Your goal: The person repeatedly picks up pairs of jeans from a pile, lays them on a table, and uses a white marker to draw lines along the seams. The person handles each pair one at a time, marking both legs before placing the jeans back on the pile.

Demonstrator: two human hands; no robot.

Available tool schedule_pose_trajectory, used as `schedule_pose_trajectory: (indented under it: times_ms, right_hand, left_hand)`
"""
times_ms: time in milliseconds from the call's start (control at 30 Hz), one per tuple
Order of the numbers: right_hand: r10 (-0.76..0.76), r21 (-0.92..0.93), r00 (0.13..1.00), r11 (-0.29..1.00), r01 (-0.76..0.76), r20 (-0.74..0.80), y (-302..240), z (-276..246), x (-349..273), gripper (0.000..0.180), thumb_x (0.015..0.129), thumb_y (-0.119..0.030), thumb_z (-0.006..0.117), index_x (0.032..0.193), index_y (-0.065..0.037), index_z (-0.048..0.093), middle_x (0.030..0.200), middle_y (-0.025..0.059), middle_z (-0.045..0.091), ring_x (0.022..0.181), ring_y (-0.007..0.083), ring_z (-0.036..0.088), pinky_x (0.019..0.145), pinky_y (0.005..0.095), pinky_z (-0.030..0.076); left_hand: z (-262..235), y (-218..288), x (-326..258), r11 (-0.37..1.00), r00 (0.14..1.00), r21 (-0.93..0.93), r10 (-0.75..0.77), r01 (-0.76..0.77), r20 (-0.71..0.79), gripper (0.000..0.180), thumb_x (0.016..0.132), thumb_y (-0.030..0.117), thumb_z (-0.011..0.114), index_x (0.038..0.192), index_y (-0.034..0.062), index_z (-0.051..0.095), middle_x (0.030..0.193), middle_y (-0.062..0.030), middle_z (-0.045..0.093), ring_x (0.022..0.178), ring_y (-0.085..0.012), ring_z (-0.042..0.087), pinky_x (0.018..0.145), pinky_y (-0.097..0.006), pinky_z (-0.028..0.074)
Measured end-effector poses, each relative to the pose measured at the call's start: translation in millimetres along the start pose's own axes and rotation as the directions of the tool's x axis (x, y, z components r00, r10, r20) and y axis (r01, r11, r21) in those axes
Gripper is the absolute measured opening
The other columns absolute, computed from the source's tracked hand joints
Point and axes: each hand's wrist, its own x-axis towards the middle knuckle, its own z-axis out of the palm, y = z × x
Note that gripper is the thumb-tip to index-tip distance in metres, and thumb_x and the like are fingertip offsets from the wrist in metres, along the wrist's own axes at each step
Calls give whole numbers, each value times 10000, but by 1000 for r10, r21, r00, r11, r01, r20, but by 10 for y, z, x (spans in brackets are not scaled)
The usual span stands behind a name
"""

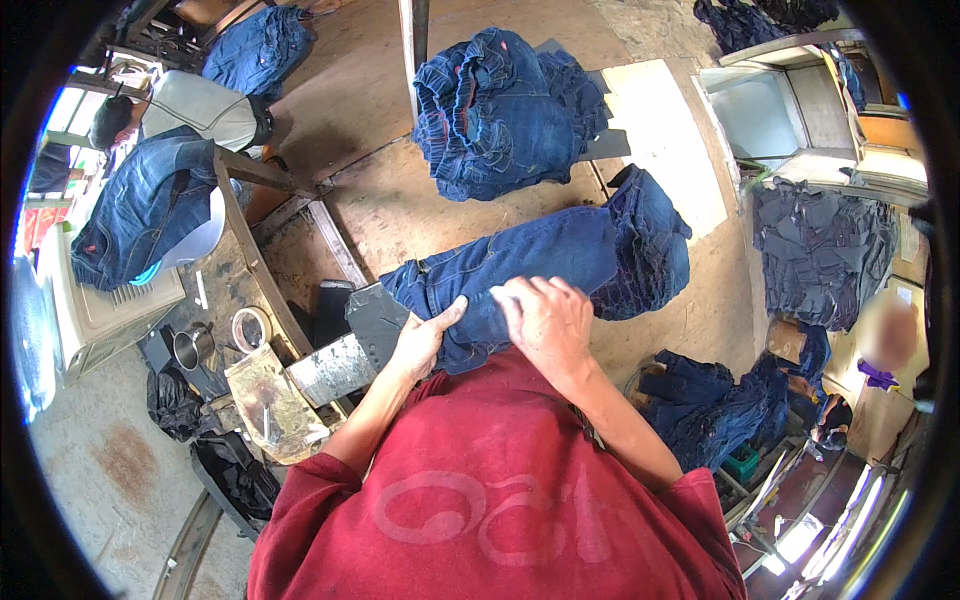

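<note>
My left hand (425,335) and right hand (545,320) press flat, unclenched, on the dark blue denim jeans (530,265) lying across the brown wooden table (390,200) before me. The cloth looks heavy, limp and thick; I judge the firm waistband the best hold

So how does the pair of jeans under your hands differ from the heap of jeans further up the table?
The jeans under the hands lie as a single pair stretched across the table, bunched only at the far end; the heap of jeans is several pieces piled and crumpled. The left hand and right hand press on the single pair; nothing touches the heap. Both are dark blue denim.
</note>
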Motion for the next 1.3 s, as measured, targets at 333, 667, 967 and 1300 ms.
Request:
schedule_pose_trajectory:
  times_ms: [333, 667, 967, 1300]
  right_hand:
    - [-388, -49, 920, 921, 386, -50, 289, 91, 115, 163, 886, -308, 843, 1014, -213, 807, 932, -46, 633, 901, 199, 583, 785, 385, 439]
    - [-427, -34, 902, 904, 425, -65, 310, 95, 204, 162, 896, -330, 829, 1013, -220, 811, 925, -42, 633, 898, 196, 581, 777, 385, 435]
    - [-242, 49, 960, 967, 251, -140, 340, 43, 249, 123, 875, -243, 851, 972, -194, 793, 890, -27, 662, 866, 216, 593, 769, 384, 463]
    - [-267, 92, 959, 957, 275, -91, 504, 68, -250, 150, 895, -267, 843, 1005, -179, 792, 903, -37, 649, 851, 213, 586, 739, 381, 458]
  left_hand:
    - [-1, 1, 1, 997, 999, -70, -37, 37, -1, 339, 1024, 57, 750, 1353, 7, 689, 1263, -137, 779, 1098, -251, 774, 988, -419, 638]
    - [28, -31, 13, 992, 1000, -125, -6, 4, -12, 323, 1026, 50, 741, 1343, 9, 693, 1231, -127, 786, 1068, -247, 778, 960, -414, 646]
    - [0, 41, -28, 993, 996, -88, -83, 85, 22, 368, 996, 26, 764, 1358, 6, 698, 1254, -135, 783, 1063, -244, 777, 990, -415, 632]
    - [-247, 182, -44, 963, 943, 103, -267, 251, 200, 341, 872, -117, 706, 1201, -56, 775, 1138, -164, 813, 999, -267, 796, 939, -405, 643]
